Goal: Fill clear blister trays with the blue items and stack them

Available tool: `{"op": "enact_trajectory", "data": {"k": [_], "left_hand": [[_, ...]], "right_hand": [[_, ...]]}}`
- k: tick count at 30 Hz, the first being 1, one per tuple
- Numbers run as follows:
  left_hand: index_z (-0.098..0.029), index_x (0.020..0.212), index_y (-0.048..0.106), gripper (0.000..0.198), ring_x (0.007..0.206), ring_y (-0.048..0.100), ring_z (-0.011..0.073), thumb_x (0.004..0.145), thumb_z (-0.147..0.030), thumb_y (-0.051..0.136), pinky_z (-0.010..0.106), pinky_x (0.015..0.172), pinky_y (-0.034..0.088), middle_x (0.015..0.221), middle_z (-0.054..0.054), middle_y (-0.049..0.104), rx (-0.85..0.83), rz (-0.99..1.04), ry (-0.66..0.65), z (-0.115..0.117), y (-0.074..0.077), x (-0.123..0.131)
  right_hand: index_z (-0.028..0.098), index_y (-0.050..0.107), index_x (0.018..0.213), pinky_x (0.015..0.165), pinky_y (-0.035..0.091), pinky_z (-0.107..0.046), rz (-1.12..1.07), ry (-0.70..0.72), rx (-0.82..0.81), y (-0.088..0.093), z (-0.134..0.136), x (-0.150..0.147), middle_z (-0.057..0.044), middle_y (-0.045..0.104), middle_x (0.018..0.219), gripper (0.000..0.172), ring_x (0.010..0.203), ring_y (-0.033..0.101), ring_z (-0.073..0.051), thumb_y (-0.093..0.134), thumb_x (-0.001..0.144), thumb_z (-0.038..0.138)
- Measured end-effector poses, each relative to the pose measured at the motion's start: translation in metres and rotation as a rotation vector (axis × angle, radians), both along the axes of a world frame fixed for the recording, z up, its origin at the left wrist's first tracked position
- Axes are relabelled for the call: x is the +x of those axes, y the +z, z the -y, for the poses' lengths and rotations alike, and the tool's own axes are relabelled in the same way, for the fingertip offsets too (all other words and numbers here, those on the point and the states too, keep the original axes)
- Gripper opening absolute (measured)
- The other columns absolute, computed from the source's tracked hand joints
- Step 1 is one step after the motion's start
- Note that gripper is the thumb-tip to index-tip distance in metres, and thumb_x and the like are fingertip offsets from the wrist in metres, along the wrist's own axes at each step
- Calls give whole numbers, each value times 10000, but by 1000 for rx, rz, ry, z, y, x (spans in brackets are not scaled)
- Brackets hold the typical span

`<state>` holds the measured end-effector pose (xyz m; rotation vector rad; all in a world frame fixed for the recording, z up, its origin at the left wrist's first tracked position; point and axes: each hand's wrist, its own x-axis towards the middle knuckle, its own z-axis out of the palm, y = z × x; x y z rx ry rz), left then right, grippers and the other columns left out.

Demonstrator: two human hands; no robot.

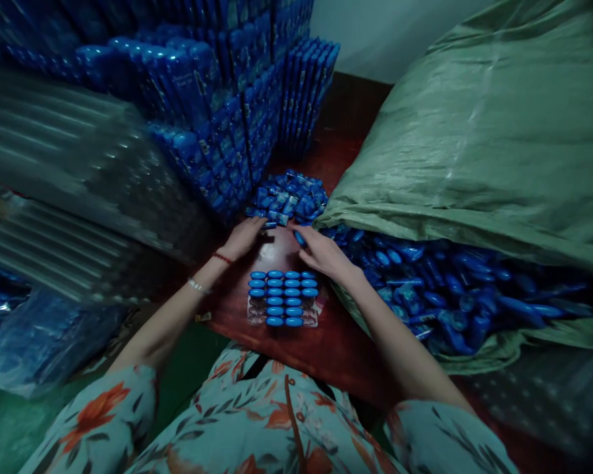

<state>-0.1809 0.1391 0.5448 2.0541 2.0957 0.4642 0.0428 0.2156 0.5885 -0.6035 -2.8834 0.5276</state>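
A clear plastic tray [282, 318] lies on the dark red surface [326, 349] in front of me, most of its slots filled with small blue oval pieces [282, 289]. My left hand [243, 237] reaches past the tray to the near edge of a loose pile of blue pieces [289, 196], fingers curled down on it. My right hand [321, 253] sits just right of that, fingers pinched on one small blue piece [300, 238]. What the left fingers hold is hidden.
A big green woven sack [474, 131] lies open at the right, spilling many blue pieces [449, 289]. Tall stacks of blue packs [227, 99] rise behind the pile. Blurred clear plastic trays [69, 184] stand at the left. My flowered clothing [257, 421] fills the bottom.
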Motion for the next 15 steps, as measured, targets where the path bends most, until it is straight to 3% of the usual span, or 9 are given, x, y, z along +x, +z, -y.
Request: {"op": "enact_trajectory", "data": {"k": [2, 4, 6, 8, 11, 15], "left_hand": [[-134, 1238, 373, 336, 925, 582, 169, 903, -140, 352, 289, 790, 475, 1082, 102, 585, 67, 84, 103, 49, 7, -2], [-157, 1144, 440, 261, 808, 589, 154, 904, -260, 433, 271, 728, 489, 937, 50, 601, 204, 249, 289, 102, 15, 4], [-173, 1012, 526, 193, 824, 576, 159, 878, -310, 501, 275, 739, 491, 911, 43, 573, 286, 296, 350, 148, 20, 18], [-191, 998, 565, 169, 849, 568, 159, 877, -294, 507, 271, 730, 496, 947, 51, 538, 300, 300, 368, 179, 22, 37], [-228, 1127, 537, 239, 860, 568, 151, 899, -230, 463, 266, 729, 504, 975, 53, 523, 277, 304, 316, 194, 13, 64], [-214, 1235, 438, 333, 904, 569, 158, 907, -157, 420, 290, 788, 505, 994, 63, 556, 324, 294, 197, 183, -7, 79]], "right_hand": [[202, 347, 1336, 888, 438, -328, -239, -183, -161, 9, 17, 40, -85, 515, 1258, 454, 1048, 542, -187, 408, 887, 195], [242, 436, 1268, 850, 462, -312, -313, -304, -309, 12, 39, 76, -50, 572, 1153, 363, 971, 574, -171, 424, 906, 242], [258, 535, 1157, 863, 460, -310, -334, -320, -398, 7, 62, 100, -36, 586, 1083, 267, 982, 570, -169, 447, 905, 248], [271, 580, 1103, 874, 461, -309, -323, -298, -416, -6, 82, 109, -37, 573, 1060, 236, 1005, 562, -166, 452, 907, 238], [274, 533, 1193, 903, 461, -326, -312, -266, -316, -31, 98, 104, -57, 551, 1103, 304, 1050, 552, -169, 429, 915, 210], [206, 473, 1251, 911, 467, -341, -243, -172, -141, -48, 103, 95, -99, 560, 1122, 349, 1086, 551, -196, 394, 913, 164]]}}
